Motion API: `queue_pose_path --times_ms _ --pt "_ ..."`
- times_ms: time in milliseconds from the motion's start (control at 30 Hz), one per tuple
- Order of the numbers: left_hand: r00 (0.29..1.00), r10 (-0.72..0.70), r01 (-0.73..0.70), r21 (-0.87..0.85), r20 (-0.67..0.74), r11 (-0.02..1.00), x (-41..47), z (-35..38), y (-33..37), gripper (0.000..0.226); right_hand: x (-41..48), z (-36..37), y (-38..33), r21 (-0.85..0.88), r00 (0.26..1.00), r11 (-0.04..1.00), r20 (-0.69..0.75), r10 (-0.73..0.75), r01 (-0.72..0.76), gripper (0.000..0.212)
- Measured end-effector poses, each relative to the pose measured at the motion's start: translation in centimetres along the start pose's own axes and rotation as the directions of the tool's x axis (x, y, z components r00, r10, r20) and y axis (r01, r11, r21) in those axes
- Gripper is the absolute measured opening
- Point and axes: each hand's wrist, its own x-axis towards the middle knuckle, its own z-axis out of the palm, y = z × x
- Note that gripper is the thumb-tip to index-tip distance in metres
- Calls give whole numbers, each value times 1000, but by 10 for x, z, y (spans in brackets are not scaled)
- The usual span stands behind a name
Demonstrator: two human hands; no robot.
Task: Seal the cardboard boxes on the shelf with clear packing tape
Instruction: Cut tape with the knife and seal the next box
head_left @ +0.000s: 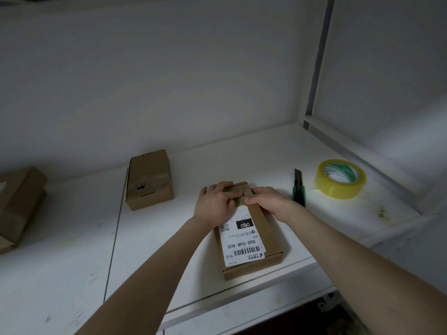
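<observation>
A flat cardboard box point(271, 247) with a white shipping label lies near the shelf's front edge. Both hands meet at its far end, where a strip of tape point(238, 189) crosses the top. My left hand point(214, 201) lies over the far left corner, fingers pressing flat on the taped top. My right hand point(267, 199) is at the far right edge, its bent fingers curled onto the box top. A roll of clear yellowish packing tape point(339, 178) lies flat to the right. Beside it is a green utility knife point(298, 189), blade out.
A second cardboard box point(150, 180) with a torn hole stands at the back left. A third box point(19, 204) sits at the far left edge of view. The white shelf point(72, 238) has a back wall, a metal upright point(316, 68) at the right and a seam point(116, 228) down its surface.
</observation>
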Motion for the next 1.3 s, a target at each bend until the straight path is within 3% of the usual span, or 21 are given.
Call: queue_pose_path --times_ms 100,200,300,533,767,867,967,1300 --pt "1000 -19 17 -125 -12 992 2 -3 -3 38 -2 -1 -1 2 1000 1000 0 8 -8 27" --pt "989 -130 106 -281 -69 954 2 -10 -5 26 -1 -2 0 -15 1000 1000 1 25 -25 39" --pt "983 -179 161 -257 -49 953 3 -14 2 21 2 -2 3 -33 1000 999 -3 27 -27 50" --pt "968 -240 226 -163 -74 960 8 -13 15 19 -4 -1 1 -13 1000 1000 17 4 -4 32" --pt "947 -296 276 -152 -129 949 9 -9 19 19 -4 -1 1 -23 1000 1000 12 -1 1 33" --pt "954 -222 200 -125 -201 972 3 -1 19 28 -7 -1 1 -15 1000 1000 14 -8 8 26" --pt "977 -116 96 -116 -178 989 -2 6 12 37 -7 -1 1 -11 1000 1000 4 -24 25 24" --pt "990 -38 36 -18 -134 999 -2 8 3 34 -4 1 3 -1 999 999 2 -44 44 16"
